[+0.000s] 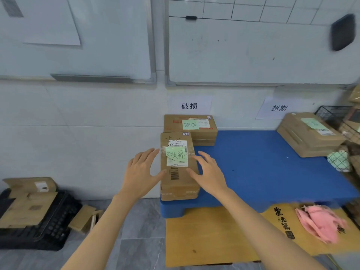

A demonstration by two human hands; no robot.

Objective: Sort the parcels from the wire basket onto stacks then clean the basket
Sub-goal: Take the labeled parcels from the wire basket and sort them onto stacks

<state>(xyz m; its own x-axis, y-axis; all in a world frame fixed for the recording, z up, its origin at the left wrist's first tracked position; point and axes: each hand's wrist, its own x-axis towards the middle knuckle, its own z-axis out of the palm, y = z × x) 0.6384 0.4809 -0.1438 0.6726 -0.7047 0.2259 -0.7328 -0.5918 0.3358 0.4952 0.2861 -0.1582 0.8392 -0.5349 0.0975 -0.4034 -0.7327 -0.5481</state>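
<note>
While hands flank it, parcel (178,166) points wallward.

Cardboard, plastic, cloth and wire on show.
Matt brown cardboard parcel (179,172) with green paper note (176,154), smooth blue plastic platform (272,162), fuzzy pink cloth (319,223), black wire basket (335,114).

Two whiteboards (243,51) hang on a white tiled wall (97,133) — a paper sheet (44,22) is pinned to the left one, and a dark eraser (342,32) clings to the right one. Below, a blue platform (272,168) stands on grey marbled floor tiles (140,240), with flattened cardboard (214,236) in front — and a black plastic crate (48,227) off to the left.
</note>
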